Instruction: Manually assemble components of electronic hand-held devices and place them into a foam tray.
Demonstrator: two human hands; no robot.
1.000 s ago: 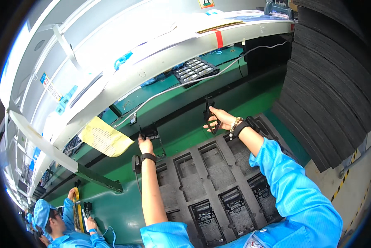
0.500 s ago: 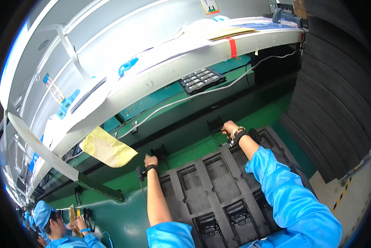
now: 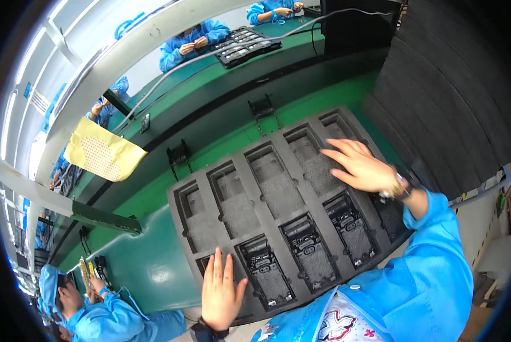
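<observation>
A dark grey foam tray with two rows of pockets lies in front of me. Several near-row pockets hold black plastic frames; bare foam shows in the far-row ones. Over the tray's near left corner hovers my left hand, open, fingers stretched, holding nothing. My right hand is open too, fingers spread above the far-row pockets at the right. Past the tray, one black part with thin legs sits on the green surface, and a second legged black part stands farther right.
A tall stack of black foam sheets rises at the right. A white cable and a metal frame post with a yellow sheet cross the left and far side. Co-workers sit across and at the lower left; a filled black tray lies beyond.
Both hands have drawn back from the black parts on the green surface toward the tray, and their fingers have spread. My view has tilted down, showing more of the tray.
</observation>
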